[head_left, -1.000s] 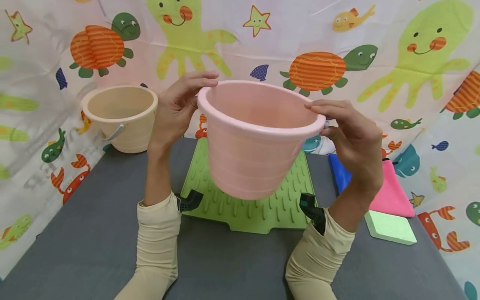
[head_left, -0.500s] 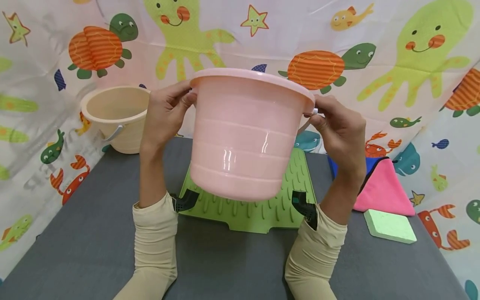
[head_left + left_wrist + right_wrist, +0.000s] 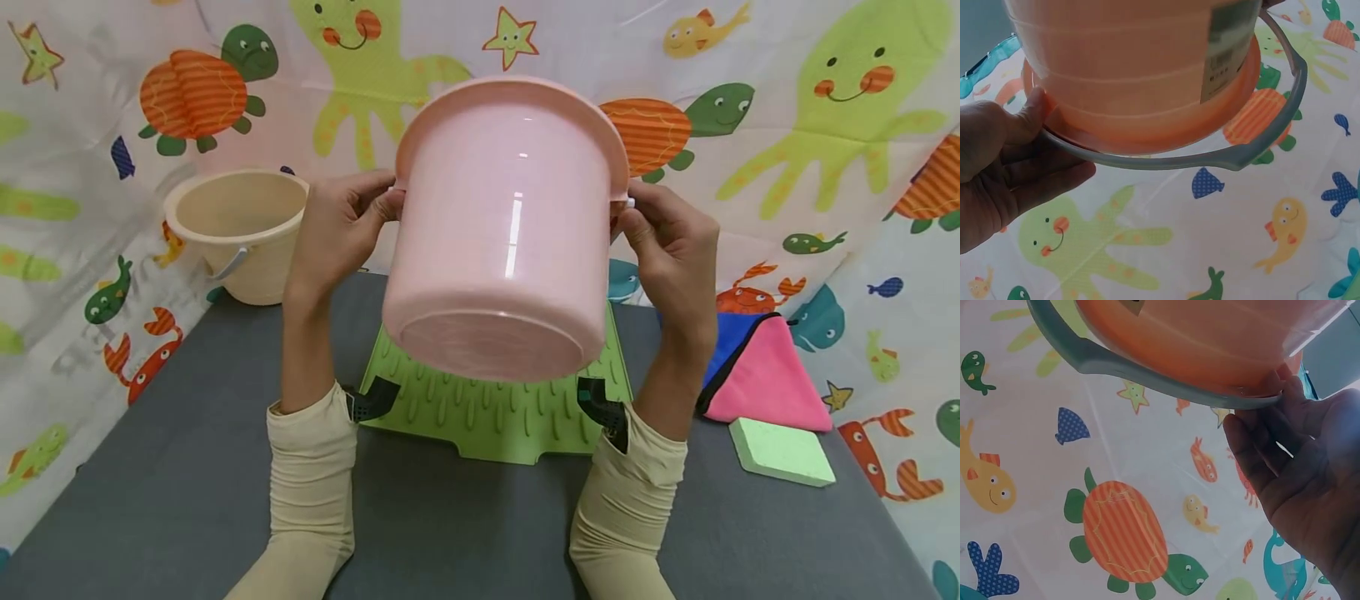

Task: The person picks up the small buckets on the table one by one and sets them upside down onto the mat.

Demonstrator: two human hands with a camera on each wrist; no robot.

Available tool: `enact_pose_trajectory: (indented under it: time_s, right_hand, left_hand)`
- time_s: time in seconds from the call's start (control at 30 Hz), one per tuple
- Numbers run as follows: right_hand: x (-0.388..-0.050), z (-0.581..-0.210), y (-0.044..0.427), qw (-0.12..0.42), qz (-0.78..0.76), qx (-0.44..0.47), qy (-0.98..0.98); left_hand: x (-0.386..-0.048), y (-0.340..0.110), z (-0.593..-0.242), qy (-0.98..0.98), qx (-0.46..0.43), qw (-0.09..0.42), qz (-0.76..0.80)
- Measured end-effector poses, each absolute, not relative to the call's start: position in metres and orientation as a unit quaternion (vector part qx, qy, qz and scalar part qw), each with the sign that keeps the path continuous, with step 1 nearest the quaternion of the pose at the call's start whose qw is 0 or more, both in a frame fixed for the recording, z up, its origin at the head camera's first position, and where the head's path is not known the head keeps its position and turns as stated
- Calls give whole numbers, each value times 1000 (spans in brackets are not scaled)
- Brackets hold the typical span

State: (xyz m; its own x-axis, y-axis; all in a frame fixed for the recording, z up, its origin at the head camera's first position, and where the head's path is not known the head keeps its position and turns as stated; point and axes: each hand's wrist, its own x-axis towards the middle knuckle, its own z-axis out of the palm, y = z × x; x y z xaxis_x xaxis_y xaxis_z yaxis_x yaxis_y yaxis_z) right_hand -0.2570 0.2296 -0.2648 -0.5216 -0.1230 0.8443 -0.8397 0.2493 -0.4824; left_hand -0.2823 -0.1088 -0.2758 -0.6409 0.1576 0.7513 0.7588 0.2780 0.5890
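A pink bucket (image 3: 502,225) hangs in the air, tilted so its underside faces the head camera and its rim points away. My left hand (image 3: 333,229) pinches the left side at the rim, and my right hand (image 3: 670,250) pinches the right side. In the left wrist view, the left hand (image 3: 1016,153) has its thumb against the rim beside the end of the grey handle (image 3: 1179,162); a label (image 3: 1230,53) shows on the bucket's wall. The right wrist view has the right hand (image 3: 1297,456) at the handle's other end (image 3: 1210,397). The bucket's inside is hidden.
A green ridged mat (image 3: 487,421) lies on the grey table (image 3: 465,525) under the bucket. At the back left stands a cream bucket (image 3: 258,267). On the right are a pink and blue cloth item (image 3: 772,379) and a pale green block (image 3: 782,452). A patterned curtain (image 3: 577,42) hangs behind.
Both hands have turned the pink bucket, its rim going up and away and its underside coming into view. The right hand has moved slightly left and its grip now sits beneath the rim.
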Motion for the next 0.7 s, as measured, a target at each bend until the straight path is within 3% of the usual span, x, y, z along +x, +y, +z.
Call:
enact_pose_trajectory:
  time_s: [0.3, 0.7]
  right_hand:
    - [-265, -269, 232, 347, 512, 299, -727]
    - [-277, -273, 222, 296, 535, 292, -736]
  left_hand:
    - [-283, -103, -275, -778, -270, 284, -491]
    - [-280, -107, -273, -798, -204, 226, -520]
